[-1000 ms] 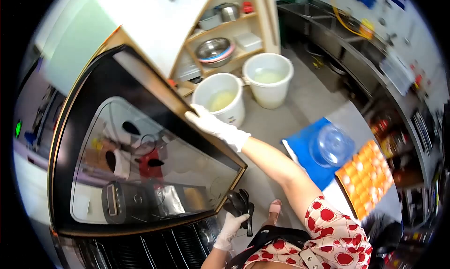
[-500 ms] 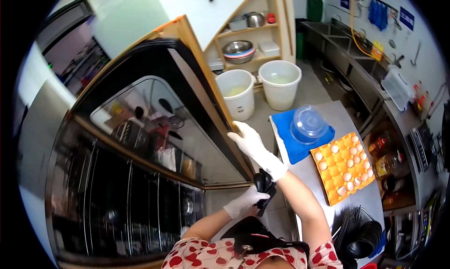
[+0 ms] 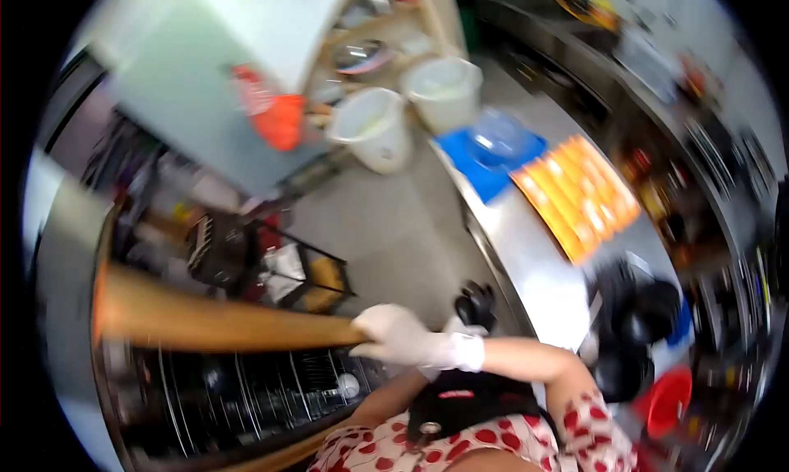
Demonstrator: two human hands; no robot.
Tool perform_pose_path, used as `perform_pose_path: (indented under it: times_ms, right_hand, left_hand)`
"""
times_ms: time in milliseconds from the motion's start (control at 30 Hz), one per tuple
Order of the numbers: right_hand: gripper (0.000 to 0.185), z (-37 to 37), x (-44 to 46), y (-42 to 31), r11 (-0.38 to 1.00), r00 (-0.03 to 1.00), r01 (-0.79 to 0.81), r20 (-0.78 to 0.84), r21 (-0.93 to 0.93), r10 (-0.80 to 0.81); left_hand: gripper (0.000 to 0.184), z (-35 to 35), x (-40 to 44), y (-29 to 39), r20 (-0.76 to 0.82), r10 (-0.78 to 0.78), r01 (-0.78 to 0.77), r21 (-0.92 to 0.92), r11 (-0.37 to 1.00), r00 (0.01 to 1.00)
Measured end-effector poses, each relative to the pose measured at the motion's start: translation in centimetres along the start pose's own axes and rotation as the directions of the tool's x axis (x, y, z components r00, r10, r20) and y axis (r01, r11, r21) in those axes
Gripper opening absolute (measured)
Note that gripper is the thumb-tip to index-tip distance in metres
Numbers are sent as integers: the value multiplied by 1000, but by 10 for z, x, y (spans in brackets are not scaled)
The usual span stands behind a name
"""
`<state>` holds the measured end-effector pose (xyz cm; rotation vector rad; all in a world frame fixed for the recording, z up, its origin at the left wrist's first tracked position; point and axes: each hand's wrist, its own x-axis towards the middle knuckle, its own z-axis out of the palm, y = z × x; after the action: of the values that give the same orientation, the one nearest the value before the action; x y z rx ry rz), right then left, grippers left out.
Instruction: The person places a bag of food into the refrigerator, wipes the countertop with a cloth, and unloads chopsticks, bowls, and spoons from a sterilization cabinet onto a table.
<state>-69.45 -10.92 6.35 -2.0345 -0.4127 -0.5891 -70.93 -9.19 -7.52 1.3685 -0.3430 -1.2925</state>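
My right hand (image 3: 393, 334), in a white glove, grips the free edge of a wood-framed cabinet door (image 3: 222, 317), seen nearly edge-on and blurred. Partly behind my right wrist, my gloved left hand (image 3: 462, 328) is closed around a bunch of black utensils with rounded ends (image 3: 475, 303); their exact kind is unclear. Inside the cabinet below the door, dark shelves with thin metal rods (image 3: 255, 390) show.
To the right, a steel table (image 3: 542, 283) bears an orange egg tray (image 3: 579, 196), a blue cloth (image 3: 460, 164) with a clear tub (image 3: 499, 139), and black utensils (image 3: 649, 312). Two white buckets (image 3: 374, 135) stand behind. A red bowl (image 3: 666, 402) is at lower right.
My right hand has swung the door towards me, down and left in view, uncovering the floor and a low rack behind it. My left hand still holds the black utensils. The view has turned.
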Motion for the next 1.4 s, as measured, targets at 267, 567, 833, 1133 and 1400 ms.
perform_pose_path:
  times_ms: [267, 567, 833, 1133, 1400]
  right_hand:
    - [38, 68, -44, -25, 950, 885, 270, 348, 159, -310]
    - [33, -153, -124, -85, 986, 995, -1, 93, -168, 17]
    - [31, -425, -398, -21, 660, 253, -743, -868, 108, 427]
    - [24, -458, -486, 123, 483, 260, -711, -448, 511, 856]
    - [9, -445, -504, 116, 416, 248, -736, -359, 534, 900]
  left_hand:
    - [24, -26, -49, -59, -267, -271, 230, -176, 957, 925]
    - [29, 59, -91, -46, -273, -256, 184, -262, 947, 927]
    - [39, 174, -96, -46, -71, -199, 159, -375, 913, 977]
    - [42, 230, -89, -103, -83, -193, 141, -422, 895, 978]
    - [36, 268, -81, -122, -225, -61, -54, -470, 881, 972]
